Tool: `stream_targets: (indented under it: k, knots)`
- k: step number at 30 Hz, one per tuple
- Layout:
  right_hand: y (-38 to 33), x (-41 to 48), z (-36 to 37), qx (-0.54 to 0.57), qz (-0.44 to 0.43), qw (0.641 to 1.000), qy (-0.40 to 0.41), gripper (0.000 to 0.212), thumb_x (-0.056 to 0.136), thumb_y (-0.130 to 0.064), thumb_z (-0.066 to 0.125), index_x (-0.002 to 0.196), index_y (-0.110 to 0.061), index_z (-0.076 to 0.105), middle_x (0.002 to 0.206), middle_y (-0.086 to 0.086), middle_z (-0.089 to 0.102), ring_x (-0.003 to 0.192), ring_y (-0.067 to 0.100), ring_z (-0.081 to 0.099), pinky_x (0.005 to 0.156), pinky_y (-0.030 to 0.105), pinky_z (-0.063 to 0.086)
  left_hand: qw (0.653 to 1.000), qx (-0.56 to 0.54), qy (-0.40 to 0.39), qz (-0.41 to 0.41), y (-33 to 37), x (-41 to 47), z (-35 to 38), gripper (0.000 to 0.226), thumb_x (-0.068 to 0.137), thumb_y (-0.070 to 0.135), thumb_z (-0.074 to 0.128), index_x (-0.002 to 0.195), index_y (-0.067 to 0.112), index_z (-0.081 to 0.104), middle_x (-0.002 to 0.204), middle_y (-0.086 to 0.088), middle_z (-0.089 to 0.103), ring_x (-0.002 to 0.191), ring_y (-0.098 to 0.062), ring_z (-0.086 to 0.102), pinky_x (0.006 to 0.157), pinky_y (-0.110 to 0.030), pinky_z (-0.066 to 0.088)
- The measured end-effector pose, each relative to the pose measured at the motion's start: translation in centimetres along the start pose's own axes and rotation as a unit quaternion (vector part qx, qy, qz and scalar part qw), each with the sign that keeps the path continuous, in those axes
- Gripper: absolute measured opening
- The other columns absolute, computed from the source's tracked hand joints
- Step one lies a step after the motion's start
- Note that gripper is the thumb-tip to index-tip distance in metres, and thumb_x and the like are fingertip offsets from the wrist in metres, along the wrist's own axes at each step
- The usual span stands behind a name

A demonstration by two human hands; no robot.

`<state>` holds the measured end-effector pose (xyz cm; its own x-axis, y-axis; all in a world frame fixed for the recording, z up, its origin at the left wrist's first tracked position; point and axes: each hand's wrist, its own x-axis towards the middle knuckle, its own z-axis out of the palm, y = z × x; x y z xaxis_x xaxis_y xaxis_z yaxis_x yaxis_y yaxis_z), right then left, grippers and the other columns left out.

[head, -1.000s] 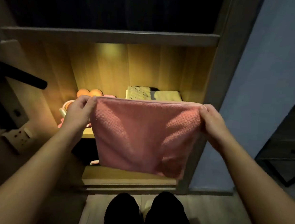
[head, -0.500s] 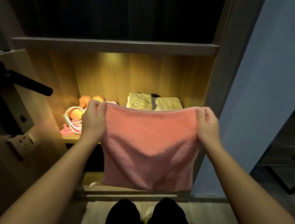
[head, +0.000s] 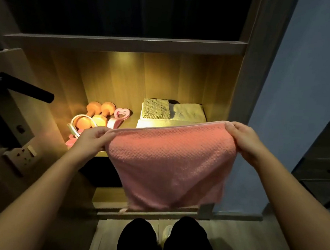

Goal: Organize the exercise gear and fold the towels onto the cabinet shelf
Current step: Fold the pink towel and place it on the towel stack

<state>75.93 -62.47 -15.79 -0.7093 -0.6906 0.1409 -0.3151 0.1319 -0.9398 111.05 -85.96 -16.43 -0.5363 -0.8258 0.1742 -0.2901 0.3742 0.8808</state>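
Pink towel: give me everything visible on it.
The pink towel is a salmon-pink cloth with a waffle-like knobbly weave and a paler hemmed top edge. It hangs in front of the lit cabinet shelf, apparently doubled over, its top edge stretched roughly level. The left hand pinches its upper left corner, the right hand its upper right. Its lower part droops, narrowing downward, with a small tab or corner dangling at the bottom left. Only the hands visibly touch it.

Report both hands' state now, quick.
Left hand: closed, pinching the pink towel's top left corner.
Right hand: closed, pinching its top right corner.
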Motion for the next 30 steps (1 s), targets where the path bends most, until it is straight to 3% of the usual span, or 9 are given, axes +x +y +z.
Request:
stream_targets:
  k: [3, 5, 7, 10, 13, 15, 21, 26, 30]
  knots:
    - [1.0, -0.2, -0.9, 0.087, 0.044, 0.989, -0.114, 0.021, 0.099, -0.028, 0.055, 0.1, -0.021, 0.075, 0.094, 0.007, 0.068, 0.081, 0.02, 0.058, 0.072, 0.032, 0.045, 0.994, -0.072, -0.036, -0.072, -0.7, 0.1, -0.7, 0.014, 0.096, 0.024, 0.058, 0.092, 0.022, 0.072, 0.098, -0.003, 0.069, 0.096, -0.024, 0.064, 0.069, -0.03, 0.05]
    - [1.5, -0.6, -0.7, 0.119, 0.048, 0.984, -0.125, 0.023, 0.1, -0.026, 0.053, 0.098, -0.021, 0.076, 0.093, 0.006, 0.069, 0.08, 0.016, 0.063, 0.072, 0.028, 0.051, 0.991, -0.11, -0.009, -0.077, -0.9, 0.0, -0.2, 0.017, 0.098, 0.025, 0.054, 0.093, 0.02, 0.069, 0.1, -0.004, 0.067, 0.096, -0.024, 0.063, 0.071, -0.031, 0.05]
    - [1.5, -0.9, 0.6, 0.092, 0.025, 0.993, -0.065, 0.026, 0.101, -0.028, 0.05, 0.095, -0.017, 0.072, 0.089, 0.002, 0.067, 0.08, 0.014, 0.061, 0.07, 0.028, 0.048, 0.991, -0.097, 0.082, -0.049, -0.7, 0.0, 1.2, 0.022, 0.102, 0.03, 0.048, 0.091, 0.022, 0.065, 0.093, -0.002, 0.064, 0.087, -0.019, 0.06, 0.067, -0.029, 0.046]
    - [0.6, -1.6, 4.3, 0.004, -0.064, 0.994, 0.089, 0.027, 0.103, -0.029, 0.043, 0.088, -0.019, 0.062, 0.083, -0.004, 0.06, 0.076, 0.003, 0.053, 0.066, 0.023, 0.042, 0.973, -0.048, 0.224, -0.01, 0.7, -0.1, 4.8, 0.025, 0.104, 0.036, 0.039, 0.093, 0.023, 0.058, 0.084, 0.004, 0.058, 0.079, -0.013, 0.054, 0.06, -0.028, 0.04]
    - [-0.2, -2.5, 6.9, 0.034, -0.117, 0.977, 0.173, 0.027, 0.104, -0.034, 0.04, 0.085, -0.027, 0.059, 0.081, -0.012, 0.059, 0.072, -0.011, 0.054, 0.06, 0.007, 0.04, 0.962, -0.05, 0.266, 0.02, 1.9, 0.3, 7.1, 0.023, 0.103, 0.043, 0.037, 0.092, 0.034, 0.054, 0.084, 0.013, 0.058, 0.078, -0.004, 0.055, 0.06, -0.026, 0.04]
    - [-0.1, -2.2, 6.2, 0.048, -0.113, 0.97, 0.21, 0.027, 0.104, -0.034, 0.04, 0.084, -0.029, 0.058, 0.08, -0.012, 0.058, 0.071, -0.015, 0.054, 0.059, 0.004, 0.039, 0.957, -0.036, 0.286, 0.024, 1.6, 0.7, 6.8, 0.025, 0.102, 0.047, 0.037, 0.087, 0.036, 0.053, 0.082, 0.014, 0.058, 0.077, -0.004, 0.057, 0.059, -0.025, 0.041]
    - [2.2, -1.3, 4.7, 0.002, -0.065, 0.98, 0.191, 0.029, 0.104, -0.033, 0.041, 0.085, -0.018, 0.058, 0.078, -0.008, 0.057, 0.069, -0.001, 0.051, 0.053, 0.005, 0.037, 0.966, 0.002, 0.26, 0.0, -0.9, 1.4, 6.3, 0.024, 0.102, 0.044, 0.04, 0.096, 0.028, 0.058, 0.085, 0.011, 0.06, 0.081, -0.009, 0.057, 0.062, -0.028, 0.043]
    - [2.0, -0.6, 4.1, 0.026, -0.046, 0.989, 0.14, 0.022, 0.101, -0.034, 0.048, 0.084, -0.027, 0.06, 0.085, -0.011, 0.061, 0.069, -0.016, 0.054, 0.056, 0.005, 0.04, 0.969, -0.036, 0.239, -0.044, -0.8, 2.0, 5.3, 0.026, 0.101, 0.047, 0.044, 0.1, 0.027, 0.061, 0.089, 0.01, 0.063, 0.085, -0.012, 0.059, 0.065, -0.03, 0.045]
    - [2.4, -0.7, 3.7, 0.035, -0.046, 0.99, 0.127, 0.024, 0.101, -0.037, 0.047, 0.083, -0.028, 0.06, 0.085, -0.011, 0.061, 0.075, -0.007, 0.055, 0.067, 0.022, 0.043, 0.979, -0.046, 0.196, -0.044, -0.5, 1.4, 4.4, 0.031, 0.099, 0.048, 0.045, 0.096, 0.024, 0.064, 0.09, 0.006, 0.064, 0.084, -0.014, 0.06, 0.063, -0.029, 0.044]
